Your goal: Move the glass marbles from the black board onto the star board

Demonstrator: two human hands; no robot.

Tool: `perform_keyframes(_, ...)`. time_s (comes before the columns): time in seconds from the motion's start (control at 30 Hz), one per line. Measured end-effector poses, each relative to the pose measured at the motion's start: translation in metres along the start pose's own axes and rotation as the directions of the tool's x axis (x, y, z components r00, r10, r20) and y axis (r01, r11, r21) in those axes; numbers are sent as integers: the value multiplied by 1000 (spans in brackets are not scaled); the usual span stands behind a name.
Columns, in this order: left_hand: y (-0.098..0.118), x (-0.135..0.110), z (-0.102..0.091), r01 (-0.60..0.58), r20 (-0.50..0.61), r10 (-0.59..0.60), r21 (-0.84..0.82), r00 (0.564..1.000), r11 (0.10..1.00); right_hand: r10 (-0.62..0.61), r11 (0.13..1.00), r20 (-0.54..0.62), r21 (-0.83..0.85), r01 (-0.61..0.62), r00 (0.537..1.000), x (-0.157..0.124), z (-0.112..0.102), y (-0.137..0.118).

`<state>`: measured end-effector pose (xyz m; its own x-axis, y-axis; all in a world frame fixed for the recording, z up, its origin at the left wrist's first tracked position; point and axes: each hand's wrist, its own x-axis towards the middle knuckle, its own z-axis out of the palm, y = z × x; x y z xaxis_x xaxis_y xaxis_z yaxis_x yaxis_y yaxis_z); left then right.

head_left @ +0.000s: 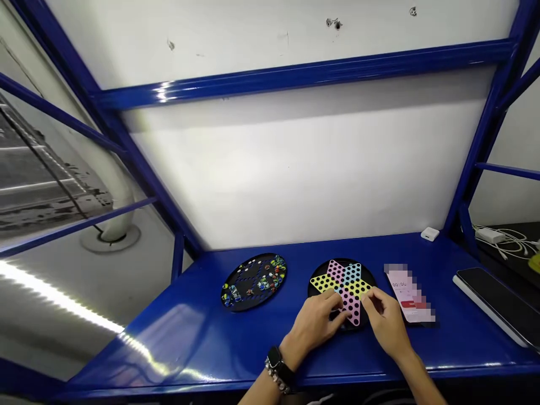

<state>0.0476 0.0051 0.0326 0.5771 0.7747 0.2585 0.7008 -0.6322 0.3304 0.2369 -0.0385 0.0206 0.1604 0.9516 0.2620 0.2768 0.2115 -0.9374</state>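
Note:
A round black board with a pastel star of holes [343, 279] lies on the blue shelf [202, 337]. My left hand [314, 323] rests on its near left edge, fingers curled against the board. My right hand [385, 320] touches its near right edge, fingers bent and pinched at the rim. A second round black tray [254, 280] with several coloured marbles sits to the left, away from both hands. My left wrist carries a watch and a bracelet.
A phone with a lit screen [408, 295] lies right of the star board. A white tablet [493, 304] sits at the far right, with a small white box [429, 233] and cables behind. Blue shelf posts and a white back wall enclose the space.

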Motion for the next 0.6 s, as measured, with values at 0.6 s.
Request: perform_keyframes(0.6,-117,-17,-73,586,11,-618,305,786,751,-45,977,138,-203,72,989,82,17,10)
